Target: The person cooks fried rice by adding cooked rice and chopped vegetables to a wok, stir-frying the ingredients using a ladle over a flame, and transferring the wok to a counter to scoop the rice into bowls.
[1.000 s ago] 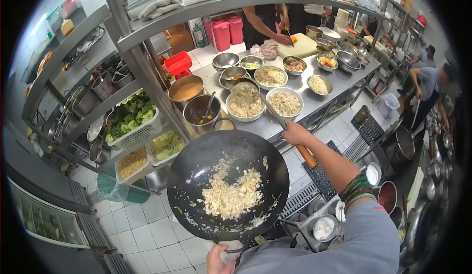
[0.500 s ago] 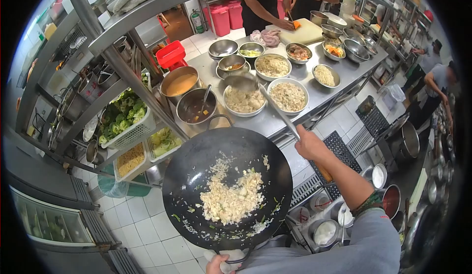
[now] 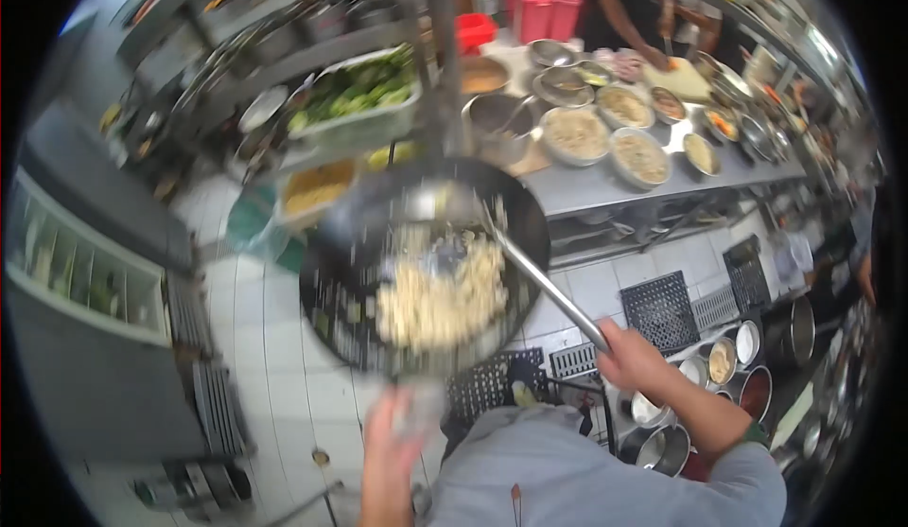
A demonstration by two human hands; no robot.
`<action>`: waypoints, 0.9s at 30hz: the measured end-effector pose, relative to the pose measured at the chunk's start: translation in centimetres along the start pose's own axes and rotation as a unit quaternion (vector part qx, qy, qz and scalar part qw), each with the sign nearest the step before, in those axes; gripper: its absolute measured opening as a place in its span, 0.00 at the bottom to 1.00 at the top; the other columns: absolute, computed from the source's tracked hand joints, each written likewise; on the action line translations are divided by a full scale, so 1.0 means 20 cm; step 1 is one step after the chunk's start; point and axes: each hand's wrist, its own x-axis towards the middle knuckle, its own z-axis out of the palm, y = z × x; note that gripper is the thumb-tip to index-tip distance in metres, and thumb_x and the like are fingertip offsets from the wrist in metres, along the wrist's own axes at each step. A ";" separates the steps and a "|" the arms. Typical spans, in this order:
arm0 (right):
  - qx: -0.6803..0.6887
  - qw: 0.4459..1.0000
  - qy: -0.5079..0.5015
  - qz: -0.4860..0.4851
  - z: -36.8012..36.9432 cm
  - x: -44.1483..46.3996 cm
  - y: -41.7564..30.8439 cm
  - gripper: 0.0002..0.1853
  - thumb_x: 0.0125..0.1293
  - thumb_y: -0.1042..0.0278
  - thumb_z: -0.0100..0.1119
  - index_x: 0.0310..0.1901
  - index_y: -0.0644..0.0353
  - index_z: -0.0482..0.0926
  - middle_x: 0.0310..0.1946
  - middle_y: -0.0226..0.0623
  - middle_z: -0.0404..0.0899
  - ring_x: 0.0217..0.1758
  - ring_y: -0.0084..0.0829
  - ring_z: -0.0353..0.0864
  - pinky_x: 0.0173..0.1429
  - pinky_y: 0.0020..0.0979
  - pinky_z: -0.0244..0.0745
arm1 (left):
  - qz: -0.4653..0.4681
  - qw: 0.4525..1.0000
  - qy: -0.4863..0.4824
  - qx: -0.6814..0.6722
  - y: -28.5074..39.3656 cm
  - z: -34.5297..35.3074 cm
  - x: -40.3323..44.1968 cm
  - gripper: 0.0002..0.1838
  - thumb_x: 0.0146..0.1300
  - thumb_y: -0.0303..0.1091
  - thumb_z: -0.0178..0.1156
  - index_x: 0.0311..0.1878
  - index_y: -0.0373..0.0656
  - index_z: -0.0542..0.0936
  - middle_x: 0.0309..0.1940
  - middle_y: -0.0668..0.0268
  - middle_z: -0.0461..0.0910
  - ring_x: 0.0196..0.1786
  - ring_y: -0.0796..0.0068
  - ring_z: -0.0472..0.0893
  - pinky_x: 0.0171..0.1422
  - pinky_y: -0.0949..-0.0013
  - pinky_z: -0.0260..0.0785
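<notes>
A dark wok (image 3: pixel 331 243) holds pale chopped food with rice (image 3: pixel 440 300), blurred by motion. My left hand (image 3: pixel 395 428) is closed round a light cloth (image 3: pixel 419 409) at the wok's near edge. My right hand (image 3: pixel 632 361) grips the long metal handle of a ladle (image 3: pixel 558 295), whose bowl end lies over the far part of the wok. Beyond the wok, bowls of rice-like food (image 3: pixel 575 134) stand on the steel counter (image 3: pixel 605 189).
Broccoli fills a white basket (image 3: pixel 355 125) on the rack at left, with a noodle tray (image 3: pixel 317 189) below. At right are floor mats (image 3: pixel 659 311) and several containers (image 3: pixel 722 361). Across the counter, another person's hands (image 3: pixel 657 59) are near a cutting board (image 3: pixel 679 82).
The view has swung round, away from the counter. The wok is now over the floor beside the rack, and the ladle has moved from above the rice bowls to the wok.
</notes>
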 end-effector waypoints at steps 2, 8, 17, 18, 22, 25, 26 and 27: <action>0.042 0.999 -0.009 -0.031 0.05 0.06 -0.19 0.14 0.55 0.71 0.54 0.43 0.62 0.68 0.21 0.50 0.74 0.25 0.52 0.76 0.34 0.45 0.73 | 0.117 0.992 -0.013 0.046 -0.03 -0.08 0.17 0.14 0.64 0.35 0.53 0.47 0.37 0.78 0.45 0.58 0.81 0.45 0.59 0.81 0.50 0.57 0.75; 0.099 0.982 0.097 -0.125 0.05 0.00 -0.13 0.08 0.56 0.72 0.53 0.38 0.60 0.68 0.21 0.32 0.66 0.21 0.31 0.70 0.28 0.34 0.68 | 0.090 0.994 -0.017 0.061 -0.09 -0.37 -0.02 0.13 0.63 0.31 0.54 0.46 0.33 0.77 0.41 0.54 0.82 0.40 0.61 0.84 0.41 0.58 0.78; 0.000 0.997 0.070 -0.040 -0.09 0.13 -0.48 0.12 0.59 0.72 0.51 0.45 0.61 0.67 0.27 0.39 0.71 0.28 0.34 0.74 0.34 0.36 0.72 | 0.335 0.914 -0.040 0.225 -0.11 -0.31 -0.10 0.26 0.53 0.21 0.49 0.59 0.35 0.66 0.42 0.59 0.79 0.44 0.64 0.83 0.47 0.60 0.79; -0.028 0.998 0.052 -0.015 -0.04 0.18 -0.50 0.12 0.60 0.71 0.51 0.46 0.61 0.67 0.30 0.42 0.72 0.30 0.36 0.75 0.36 0.37 0.72 | 0.388 0.883 -0.045 0.258 -0.14 -0.32 -0.05 0.27 0.52 0.20 0.50 0.59 0.34 0.65 0.44 0.56 0.78 0.43 0.64 0.83 0.43 0.62 0.79; 0.184 0.970 -0.157 0.014 0.40 0.26 -0.52 0.10 0.62 0.69 0.52 0.44 0.60 0.67 0.23 0.34 0.70 0.19 0.29 0.70 0.23 0.32 0.68 | 0.204 0.959 -0.031 0.194 -0.06 -0.16 0.01 0.29 0.51 0.20 0.52 0.59 0.33 0.62 0.48 0.52 0.75 0.39 0.65 0.83 0.36 0.66 0.79; 0.504 0.799 -0.307 0.116 0.49 0.27 -0.43 0.04 0.65 0.72 0.50 0.40 0.56 0.67 0.17 0.23 0.62 0.12 0.18 0.61 0.14 0.25 0.59 | 0.199 0.963 -0.077 0.163 0.01 -0.18 0.08 0.18 0.55 0.23 0.51 0.51 0.34 0.70 0.39 0.57 0.79 0.35 0.66 0.83 0.30 0.64 0.77; 0.633 0.660 -0.365 0.176 0.49 0.26 -0.37 0.03 0.67 0.73 0.50 0.39 0.55 0.67 0.16 0.20 0.60 0.11 0.15 0.60 0.13 0.24 0.59 | 0.155 0.975 -0.059 0.149 0.02 -0.19 0.04 0.16 0.56 0.24 0.50 0.49 0.35 0.71 0.40 0.58 0.79 0.35 0.65 0.83 0.29 0.64 0.76; 0.684 0.597 -0.369 0.200 0.48 0.21 -0.31 0.03 0.68 0.74 0.50 0.40 0.54 0.70 0.16 0.19 0.60 0.11 0.12 0.59 0.12 0.22 0.57 | 0.134 0.977 -0.056 0.159 0.00 -0.21 -0.01 0.16 0.56 0.24 0.50 0.49 0.35 0.71 0.40 0.58 0.79 0.35 0.65 0.83 0.29 0.64 0.76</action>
